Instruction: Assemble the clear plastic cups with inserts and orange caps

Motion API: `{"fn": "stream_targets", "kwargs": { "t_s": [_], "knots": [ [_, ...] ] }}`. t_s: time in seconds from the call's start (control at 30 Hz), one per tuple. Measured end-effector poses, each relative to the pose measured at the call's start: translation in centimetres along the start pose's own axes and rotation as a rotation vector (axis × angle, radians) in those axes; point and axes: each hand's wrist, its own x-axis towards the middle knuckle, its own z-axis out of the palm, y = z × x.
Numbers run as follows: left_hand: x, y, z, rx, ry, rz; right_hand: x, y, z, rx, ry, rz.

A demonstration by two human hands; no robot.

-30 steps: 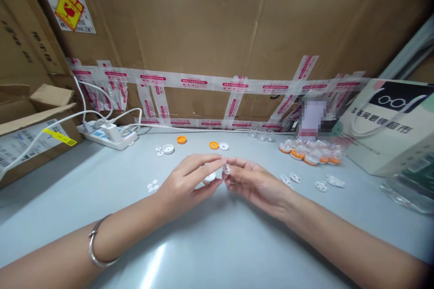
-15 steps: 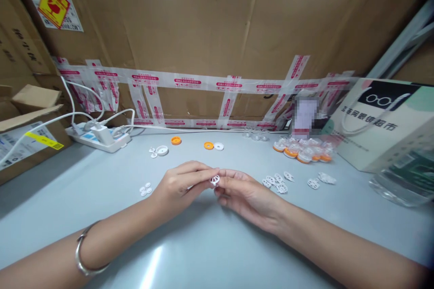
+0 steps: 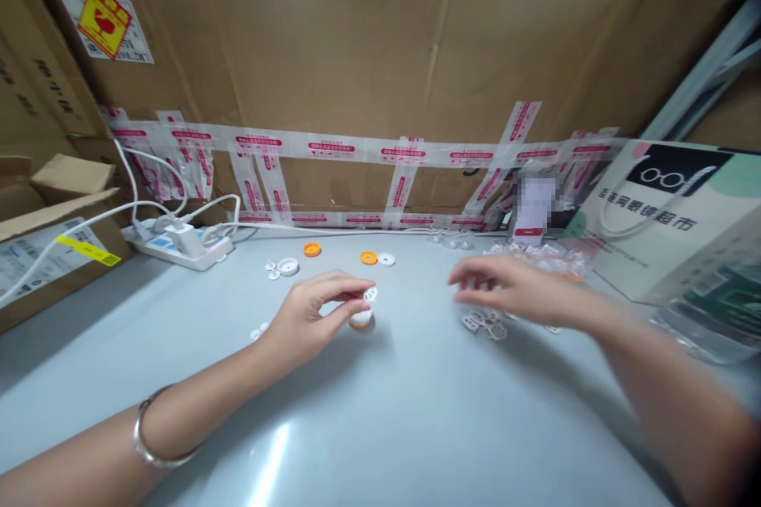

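Between thumb and fingertips, my left hand (image 3: 321, 309) pinches a small white slotted piece (image 3: 370, 294). Just beneath it is a round white and orange part (image 3: 361, 319), partly covered by my thumb; whether the hand also grips it is unclear. My right hand (image 3: 505, 285), slightly blurred, hovers above a pile of white slotted pieces (image 3: 491, 326) with its fingers apart and nothing visible in them. Behind that hand lies a heap of clear and orange round parts (image 3: 550, 257), partly hidden.
An orange ring (image 3: 312, 249), a white ring (image 3: 288, 266), and an orange disc (image 3: 369, 258) beside a white one (image 3: 386, 259) lie farther back. A power strip (image 3: 184, 245) stands at left, a paper bag (image 3: 648, 230) and clear bottle (image 3: 707, 317) at right.
My right hand has left my left hand and moved right, over the white pieces. My left hand keeps the slotted piece, and the round part below has come into view.
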Motion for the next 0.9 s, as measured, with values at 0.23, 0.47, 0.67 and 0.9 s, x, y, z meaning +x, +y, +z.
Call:
{"fn": "stream_targets", "kwargs": {
  "t_s": [0.23, 0.47, 0.67, 0.9],
  "knots": [
    [0.5, -1.1, -0.1, -0.224, 0.148, -0.308, -4.4, 11.4, -3.8, -0.213, 0.112, 0.250],
    [0.7, -0.9, 0.0, -0.261, 0.193, -0.319, -6.4, 14.0, -1.4, -0.157, 0.161, 0.214],
    [0.6, -1.0, -0.1, -0.253, 0.200, -0.291, -6.5, 11.2, -0.8, -0.194, 0.271, 0.140],
    [0.3, 0.4, 0.0, -0.227, 0.188, -0.211, -4.4, 3.0, 1.7, 0.304, 0.364, 0.154]
  ]
}}
